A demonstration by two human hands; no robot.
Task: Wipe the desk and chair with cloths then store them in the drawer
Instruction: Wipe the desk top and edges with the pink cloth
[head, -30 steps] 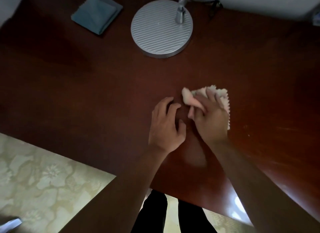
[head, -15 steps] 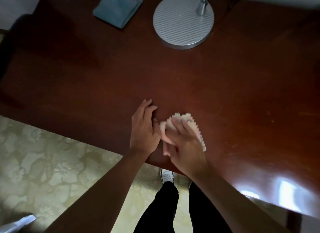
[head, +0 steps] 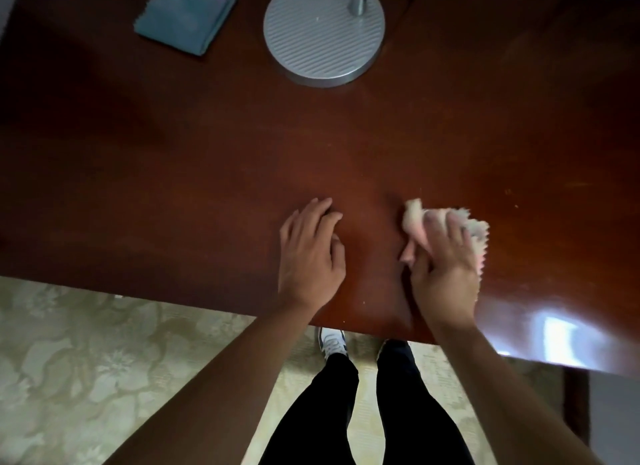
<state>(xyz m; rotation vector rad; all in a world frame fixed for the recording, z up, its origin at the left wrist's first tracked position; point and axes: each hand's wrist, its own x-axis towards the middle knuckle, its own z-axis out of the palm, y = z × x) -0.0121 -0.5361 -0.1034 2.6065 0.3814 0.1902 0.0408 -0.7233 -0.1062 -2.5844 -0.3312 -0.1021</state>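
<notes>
My right hand (head: 443, 267) presses a pale pink cloth (head: 479, 230) flat on the dark red-brown desk (head: 207, 159), near its front edge. The fingers lie fairly straight, and a fold of the cloth laps over the forefinger. To its left, a short gap away, my left hand (head: 310, 253) rests on the bare wood with loosely bent fingers and holds nothing. A folded blue cloth (head: 185, 14) lies at the back left of the desk. No chair or drawer is in view.
A round ribbed silver lamp base (head: 323, 35) stands at the back middle, with a cable running off to its right. The desk's front edge crosses the view just below my hands. Patterned beige carpet (head: 86, 378) and my own legs lie below it.
My right hand has slid the pink cloth to the right, away from my left hand, which stayed in place. Half a second ago the two hands touched.
</notes>
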